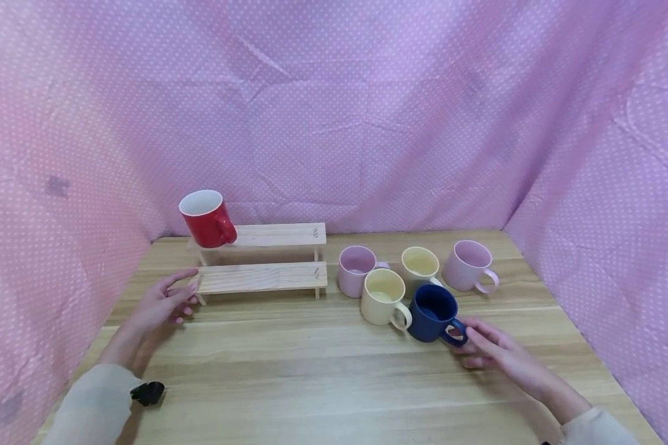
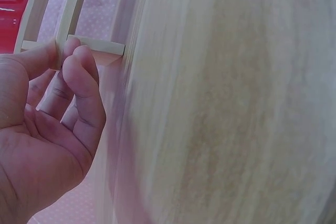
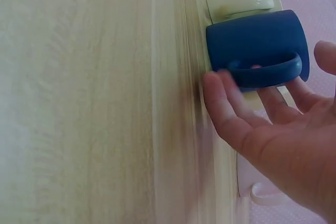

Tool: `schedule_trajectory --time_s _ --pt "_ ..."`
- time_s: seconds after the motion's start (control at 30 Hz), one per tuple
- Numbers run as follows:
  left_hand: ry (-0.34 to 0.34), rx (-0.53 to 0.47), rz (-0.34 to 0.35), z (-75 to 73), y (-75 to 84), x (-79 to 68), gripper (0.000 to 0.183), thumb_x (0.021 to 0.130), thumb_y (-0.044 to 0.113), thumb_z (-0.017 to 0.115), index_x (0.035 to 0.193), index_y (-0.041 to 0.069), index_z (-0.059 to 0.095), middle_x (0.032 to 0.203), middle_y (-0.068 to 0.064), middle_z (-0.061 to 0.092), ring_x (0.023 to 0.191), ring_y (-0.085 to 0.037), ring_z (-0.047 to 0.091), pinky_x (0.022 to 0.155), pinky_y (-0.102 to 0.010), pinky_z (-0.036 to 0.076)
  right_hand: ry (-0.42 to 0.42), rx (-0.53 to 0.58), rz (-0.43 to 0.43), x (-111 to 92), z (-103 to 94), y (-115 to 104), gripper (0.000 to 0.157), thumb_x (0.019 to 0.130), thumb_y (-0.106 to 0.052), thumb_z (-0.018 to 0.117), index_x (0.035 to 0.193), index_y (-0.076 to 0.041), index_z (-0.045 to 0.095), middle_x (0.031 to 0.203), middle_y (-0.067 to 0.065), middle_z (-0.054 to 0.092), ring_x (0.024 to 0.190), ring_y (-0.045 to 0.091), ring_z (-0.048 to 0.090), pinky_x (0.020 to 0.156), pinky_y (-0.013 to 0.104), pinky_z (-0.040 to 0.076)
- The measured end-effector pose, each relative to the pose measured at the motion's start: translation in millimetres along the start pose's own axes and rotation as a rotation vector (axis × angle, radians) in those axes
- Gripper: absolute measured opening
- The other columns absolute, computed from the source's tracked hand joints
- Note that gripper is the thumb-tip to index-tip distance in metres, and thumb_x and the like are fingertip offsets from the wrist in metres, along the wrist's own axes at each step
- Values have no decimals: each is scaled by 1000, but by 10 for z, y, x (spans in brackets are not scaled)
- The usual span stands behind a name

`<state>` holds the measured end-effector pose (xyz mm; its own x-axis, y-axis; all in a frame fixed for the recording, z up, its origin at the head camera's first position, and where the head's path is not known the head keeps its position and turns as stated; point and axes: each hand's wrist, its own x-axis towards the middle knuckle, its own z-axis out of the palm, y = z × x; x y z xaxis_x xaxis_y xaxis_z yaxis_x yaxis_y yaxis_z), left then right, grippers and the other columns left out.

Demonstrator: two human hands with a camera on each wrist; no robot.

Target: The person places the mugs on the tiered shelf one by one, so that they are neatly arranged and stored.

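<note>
At lower right, our relaxed right hand (image 1: 495,349) meets the blue mug (image 1: 430,318), best held by its handle (image 3: 273,74); our left hand (image 1: 158,306) pinches a shelf (image 1: 261,277).

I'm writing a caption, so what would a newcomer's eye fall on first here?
Probably the red mug, alone at the left end of the rear shelf. Next, perhaps, the blue mug, darkest of the group on the right, with the right hand at its handle. Over on the left, the left hand grips the near end of the front shelf.
</note>
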<state>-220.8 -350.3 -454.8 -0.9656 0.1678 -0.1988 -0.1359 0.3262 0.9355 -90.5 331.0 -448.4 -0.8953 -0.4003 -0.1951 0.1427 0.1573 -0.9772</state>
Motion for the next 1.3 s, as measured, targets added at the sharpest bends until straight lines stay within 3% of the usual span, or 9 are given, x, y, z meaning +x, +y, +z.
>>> schedule_trajectory --time_s 0.13,0.37,0.63,1.03,1.3 --pt "-2 -13 -3 10 -1 6 67 105 34 59 160 12 28 92 -3 71 70 -15 64 56 -30 54 -46 24 -42 45 -7 49 40 113 -18 32 139 9 44 127 16 64 112 27 67 90 40 57" --pt "9 -21 -2 4 -23 5 67 104 34 60 159 13 29 92 -3 71 71 -16 64 56 -31 54 -79 -5 -131 137 -23 115 38 114 -14 26 123 22 37 114 18 61 106 25 68 87 41 58" --pt "27 -18 -19 1 -50 -29 67 104 35 60 160 14 29 93 -2 72 71 -16 65 57 -31 55 -75 -37 -109 183 -25 55 39 114 -17 28 118 19 41 112 21 60 105 24 67 87 38 57" --pt "9 -29 -4 -52 73 6 64 104 35 59 158 15 32 93 -4 71 71 -14 64 56 -31 55 -78 -30 -114 230 78 136 44 114 -19 26 116 23 40 106 18 62 99 21 68 83 39 58" --pt "8 -25 -33 -10 8 -23 66 104 36 60 159 14 30 96 -7 70 72 -17 64 58 -32 56 -115 -45 -115 226 31 84 41 114 -16 24 113 22 40 99 17 60 95 25 69 83 39 58"
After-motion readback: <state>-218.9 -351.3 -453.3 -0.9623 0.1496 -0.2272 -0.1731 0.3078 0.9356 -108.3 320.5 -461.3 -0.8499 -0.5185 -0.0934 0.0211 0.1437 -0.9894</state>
